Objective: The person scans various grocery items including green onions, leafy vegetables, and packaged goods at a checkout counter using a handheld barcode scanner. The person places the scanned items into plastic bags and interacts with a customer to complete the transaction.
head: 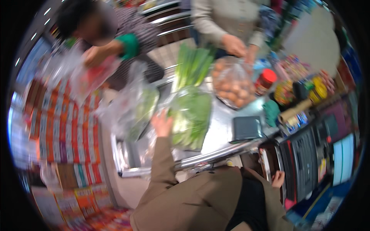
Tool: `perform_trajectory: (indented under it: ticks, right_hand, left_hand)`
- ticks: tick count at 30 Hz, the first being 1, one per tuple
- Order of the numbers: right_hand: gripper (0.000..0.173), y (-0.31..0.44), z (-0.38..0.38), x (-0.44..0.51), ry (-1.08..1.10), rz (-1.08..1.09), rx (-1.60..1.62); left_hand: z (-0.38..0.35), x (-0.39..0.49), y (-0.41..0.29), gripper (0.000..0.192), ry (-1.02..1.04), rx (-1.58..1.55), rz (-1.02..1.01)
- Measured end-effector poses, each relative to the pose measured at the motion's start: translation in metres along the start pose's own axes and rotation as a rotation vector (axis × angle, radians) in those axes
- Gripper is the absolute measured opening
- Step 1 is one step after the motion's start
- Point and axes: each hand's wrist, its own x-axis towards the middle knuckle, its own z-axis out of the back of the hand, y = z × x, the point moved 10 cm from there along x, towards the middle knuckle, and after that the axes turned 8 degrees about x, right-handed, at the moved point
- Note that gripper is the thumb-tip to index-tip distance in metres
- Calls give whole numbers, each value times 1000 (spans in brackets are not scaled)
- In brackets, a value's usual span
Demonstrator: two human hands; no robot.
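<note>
On the metal counter [218, 138], my left hand [162, 123] reaches to the left edge of a plastic bag of leafy greens [190, 115], its fingers spread and blurred; whether they touch the bag is unclear. Left of that hand lies another clear bag with green vegetables [144, 106]. Long green stalks [192, 66] stick out beyond the greens. A bag of eggs [234, 89] sits farther right, with a person's hands at its top. My right hand [278, 179] is low at the right, by the edge of an open drawer [267, 164]; its fingers are partly hidden.
A dark square pad [247, 128] and a red-lidded jar [265, 80] are on the counter's right part. Beyond them stand packaged goods, a keyboard [303, 164] and a screen [343, 158]. At the left, another person handles plastic bags [95, 72] near stacked cartons [69, 127].
</note>
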Motion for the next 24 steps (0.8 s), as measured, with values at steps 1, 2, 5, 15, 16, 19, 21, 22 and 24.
perform_trajectory:
  ticks: [1,2,5,15,16,19,21,22,24]
  right_hand:
    - [18,7,2,1,-43,-60,-81]
    - [17,12,1,0,-73,-121,52]
    - [17,69,24,-4,-196,45,-292]
    - [17,175,110,-35,-694,460,-636]
    - [25,174,108,-31,-680,428,-685]
    - [32,168,105,-18,-681,381,-709]
    - [33,168,98,-8,-659,378,-797]
    - [34,168,95,-3,-648,376,-837]
    - [34,164,96,3,-631,351,-801]
  left_hand:
    - [-7,-4,17,59,4,162,3]
    - [-21,0,32,54,151,0,-51]
    - [-25,12,53,47,183,-421,93]
    - [148,26,-198,37,-256,164,-513]
    - [154,24,-224,42,-190,-88,-556]
    - [131,9,-290,64,172,-177,-574]
    - [112,-16,-344,46,282,-379,-722]
    - [102,-30,-371,46,334,-470,-824]
    - [77,-52,-413,49,239,-367,-977]
